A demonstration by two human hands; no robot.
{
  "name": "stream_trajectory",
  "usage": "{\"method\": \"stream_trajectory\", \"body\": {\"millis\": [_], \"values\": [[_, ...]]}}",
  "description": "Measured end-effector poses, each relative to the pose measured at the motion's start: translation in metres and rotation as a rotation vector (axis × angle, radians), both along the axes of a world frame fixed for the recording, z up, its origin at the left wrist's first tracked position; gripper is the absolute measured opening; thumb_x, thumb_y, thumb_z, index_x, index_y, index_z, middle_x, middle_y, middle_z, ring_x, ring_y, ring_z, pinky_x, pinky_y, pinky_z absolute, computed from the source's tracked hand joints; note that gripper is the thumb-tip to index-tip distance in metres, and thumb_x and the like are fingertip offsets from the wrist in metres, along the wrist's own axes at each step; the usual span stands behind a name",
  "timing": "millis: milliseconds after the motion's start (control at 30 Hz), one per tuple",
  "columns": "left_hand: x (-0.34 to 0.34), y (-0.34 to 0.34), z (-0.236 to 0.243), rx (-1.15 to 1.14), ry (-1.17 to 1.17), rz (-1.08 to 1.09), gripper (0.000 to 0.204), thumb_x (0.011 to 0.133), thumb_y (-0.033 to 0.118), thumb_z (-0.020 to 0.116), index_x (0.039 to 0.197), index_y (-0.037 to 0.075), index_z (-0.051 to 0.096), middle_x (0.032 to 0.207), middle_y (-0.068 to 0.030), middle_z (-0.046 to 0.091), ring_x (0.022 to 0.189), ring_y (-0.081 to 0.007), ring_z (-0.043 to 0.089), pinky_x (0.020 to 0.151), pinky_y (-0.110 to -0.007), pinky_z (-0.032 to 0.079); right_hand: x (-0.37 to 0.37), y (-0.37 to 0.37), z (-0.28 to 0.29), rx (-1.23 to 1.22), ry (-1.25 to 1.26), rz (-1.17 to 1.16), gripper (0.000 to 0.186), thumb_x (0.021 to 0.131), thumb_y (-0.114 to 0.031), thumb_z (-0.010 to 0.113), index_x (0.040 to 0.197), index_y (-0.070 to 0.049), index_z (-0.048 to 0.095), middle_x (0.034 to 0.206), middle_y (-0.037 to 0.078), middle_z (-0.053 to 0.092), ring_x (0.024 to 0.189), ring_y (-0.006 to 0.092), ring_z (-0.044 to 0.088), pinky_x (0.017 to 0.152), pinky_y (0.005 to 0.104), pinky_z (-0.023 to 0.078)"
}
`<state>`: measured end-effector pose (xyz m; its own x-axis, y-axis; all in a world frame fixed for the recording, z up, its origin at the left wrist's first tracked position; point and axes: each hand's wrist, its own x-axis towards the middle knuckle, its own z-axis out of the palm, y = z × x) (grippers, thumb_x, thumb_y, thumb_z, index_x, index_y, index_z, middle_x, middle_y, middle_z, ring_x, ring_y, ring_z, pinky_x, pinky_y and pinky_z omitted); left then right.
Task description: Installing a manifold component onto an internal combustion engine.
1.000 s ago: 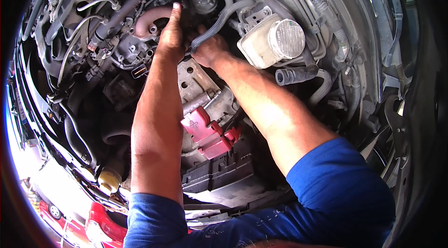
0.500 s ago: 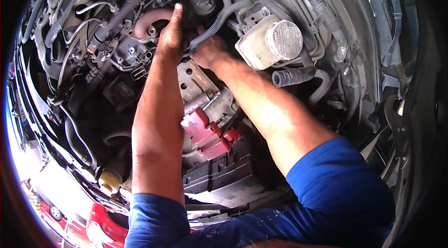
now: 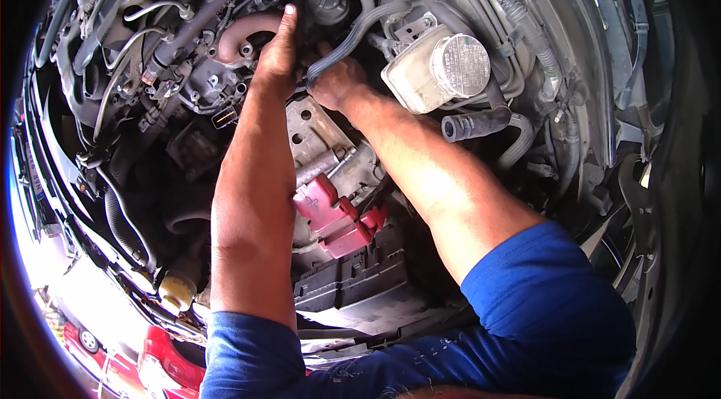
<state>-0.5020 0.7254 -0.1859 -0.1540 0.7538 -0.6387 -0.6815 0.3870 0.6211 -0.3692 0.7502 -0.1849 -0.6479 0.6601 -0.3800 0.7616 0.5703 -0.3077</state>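
The hose [image 3: 353, 34], black and ribbed, runs deep in the engine bay beside the reservoir [image 3: 435, 68], looks light and bendy but maybe greasy, so best taken near its end, where the right hand [image 3: 334, 83] closes on it and the left hand [image 3: 278, 53] rests with fingers stretched

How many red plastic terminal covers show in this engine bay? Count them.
2: a larger red cover beside the left forearm, and a smaller red cover just below-right of it, touching. The arms may hide others.
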Motion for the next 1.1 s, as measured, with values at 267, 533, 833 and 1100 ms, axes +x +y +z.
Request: {"method": "stream_trajectory", "body": {"millis": [267,533,833,1100], "values": [[0.001,0.001,0.011,-0.018,0.074,-0.01,0.077,0.081,0.077,0.061,0.104,0.004,0.067,0.08,-0.003,0.061,0.059,-0.0131,0.046,0.051,-0.028,0.032,0.0,0.003,-0.014,0.17,0.036,0.209,0.046,0.091,-0.036,0.057,0.133,-0.018,0.052,0.14,0.015,0.046,0.121,0.0329,0.057,0.1,0.0451,0.05],[-0.028,-0.016,-0.01,-0.048,-0.032,-0.005,0.085,0.083,0.071,0.064,0.131,0.002,0.057,0.129,-0.0155,0.062,0.114,-0.0306,0.059,0.103,-0.044,0.045,-0.021,-0.016,0.01,0.038,0.068,0.092,0.042,0.093,-0.034,0.055,0.132,-0.019,0.055,0.142,0.011,0.047,0.127,0.0325,0.05,0.105,0.0432,0.047],[-0.009,-0.014,0.013,-0.081,0.119,0.061,0.072,0.083,0.073,0.063,0.101,0.003,0.067,0.076,-0.0019,0.059,0.057,-0.0125,0.045,0.05,-0.028,0.032,-0.014,-0.013,0.024,-0.021,0.001,0.061,0.05,0.09,-0.035,0.059,0.134,-0.013,0.05,0.138,0.016,0.046,0.12,0.0358,0.056,0.1,0.0458,0.05],[-0.014,-0.019,-0.004,-0.042,0.08,0.104,0.075,0.081,0.071,0.067,0.109,0.001,0.067,0.089,-0.005,0.065,0.064,-0.0144,0.049,0.055,-0.03,0.038,-0.015,-0.016,0.024,-0.042,0.065,0.041,0.052,0.088,-0.036,0.062,0.134,-0.016,0.049,0.142,0.016,0.043,0.116,0.0371,0.059,0.097,0.0461,0.052]]}}
